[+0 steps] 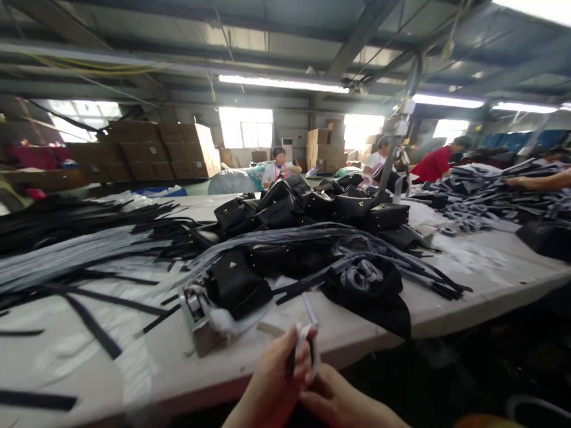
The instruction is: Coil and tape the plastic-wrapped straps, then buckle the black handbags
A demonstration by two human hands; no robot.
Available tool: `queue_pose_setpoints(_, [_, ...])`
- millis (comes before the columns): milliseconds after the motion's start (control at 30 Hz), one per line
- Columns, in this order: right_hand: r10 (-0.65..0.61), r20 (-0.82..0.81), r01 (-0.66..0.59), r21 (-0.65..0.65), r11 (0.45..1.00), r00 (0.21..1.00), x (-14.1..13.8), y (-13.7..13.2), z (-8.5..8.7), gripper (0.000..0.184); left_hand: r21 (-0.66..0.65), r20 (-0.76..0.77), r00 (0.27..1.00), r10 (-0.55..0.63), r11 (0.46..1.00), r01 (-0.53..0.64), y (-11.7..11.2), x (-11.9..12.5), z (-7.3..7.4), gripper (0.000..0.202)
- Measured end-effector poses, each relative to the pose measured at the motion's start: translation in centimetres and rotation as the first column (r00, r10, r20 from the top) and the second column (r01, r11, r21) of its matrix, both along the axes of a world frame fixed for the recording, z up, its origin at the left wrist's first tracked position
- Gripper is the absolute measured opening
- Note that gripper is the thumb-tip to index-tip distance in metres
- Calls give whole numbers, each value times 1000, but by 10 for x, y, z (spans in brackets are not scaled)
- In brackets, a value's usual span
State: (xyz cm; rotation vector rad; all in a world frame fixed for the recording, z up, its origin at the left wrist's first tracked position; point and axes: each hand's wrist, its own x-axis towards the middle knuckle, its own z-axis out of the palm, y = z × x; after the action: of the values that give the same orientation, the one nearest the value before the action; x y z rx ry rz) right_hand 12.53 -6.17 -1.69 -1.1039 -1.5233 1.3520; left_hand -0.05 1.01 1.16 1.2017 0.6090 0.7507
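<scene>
My left hand (274,383) and my right hand (339,398) meet low at the bottom middle, just in front of the white table's edge (187,392). Together their fingertips pinch a small thin piece with a white wrapping and a dark strip (307,348). Both hands are closed on it. Just beyond them lie a small black bag (236,282) and a metal clip-like part (196,309) on the table. A pile of black bags (312,205) sits further back.
Long black and grey straps (80,255) cover the left of the table. A black cloth pouch with rings (370,285) lies to the right. Other people work at the far end (279,166) and at the right (439,160). Cardboard boxes (156,151) stand behind.
</scene>
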Motion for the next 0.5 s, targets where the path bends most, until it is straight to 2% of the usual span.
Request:
queue_pose_setpoints(33, [17, -3, -17, -31, 999, 1000, -9, -5, -6, 32, 39, 23, 997, 74, 996, -75, 4, 2, -1, 52])
queue_pose_setpoints(67, [64, 2, -64, -71, 995, 998, -13, -12, -8, 33, 162, 13, 981, 193, 968, -192, 9, 2, -5, 48])
queue_pose_setpoints(100, [123, -2, -123, -109, 986, 992, -12, -18, -6, 37, 337, -24, 958, 286, 904, -262, 14, 1, -10, 46])
queue_pose_setpoints(133, [165, -23, -166, -137, 976, 986, -5, -23, -1, 41, 501, -75, 932, 355, 821, -273, 17, -2, -16, 45])
queue_pose_setpoints(167, [167, -42, -171, -152, 973, 985, 7, -25, 6, 43, 628, -130, 907, 400, 741, -237, 19, -6, -24, 45])
queue_pose_setpoints(200, [117, -46, -122, -155, 980, 992, 23, -25, 14, 45, 710, -187, 892, 412, 684, -167, 19, -10, -31, 45])
queue_pose_setpoints(233, [-10, -15, 7, -145, 989, 1000, 40, -21, 22, 45, 749, -243, 883, 402, 656, -92, 18, -14, -36, 46])
queue_pose_setpoints(267, [-137, 66, 143, -109, 984, 988, 58, -14, 28, 43, 753, -296, 882, 366, 658, -21, 15, -16, -40, 47])
queue_pose_setpoints(300, [-229, 178, 240, -43, 970, 957, 73, -6, 32, 41, 721, -344, 889, 302, 692, 44, 10, -17, -41, 48])
queue_pose_setpoints(333, [-302, 303, 301, 50, 952, 904, 86, 2, 31, 38, 645, -384, 900, 209, 758, 99, 5, -17, -39, 50])
queue_pose_setpoints(400, [-367, 487, 293, 224, 929, 792, 98, 16, 22, 36, 349, -380, 924, -42, 919, 185, -6, -14, -28, 57])
queue_pose_setpoints(433, [-351, 529, 242, 265, 933, 773, 97, 19, 13, 42, 161, -313, 936, -163, 962, 221, -10, -11, -20, 61])
queue_pose_setpoints(467, [-295, 536, 176, 262, 949, 791, 91, 21, 4, 48, -14, -212, 945, -249, 968, 252, -12, -9, -12, 63])
queue_pose_setpoints(500, [-212, 508, 114, 217, 969, 835, 82, 20, -7, 53, -148, -99, 953, -288, 951, 272, -12, -7, -3, 64])
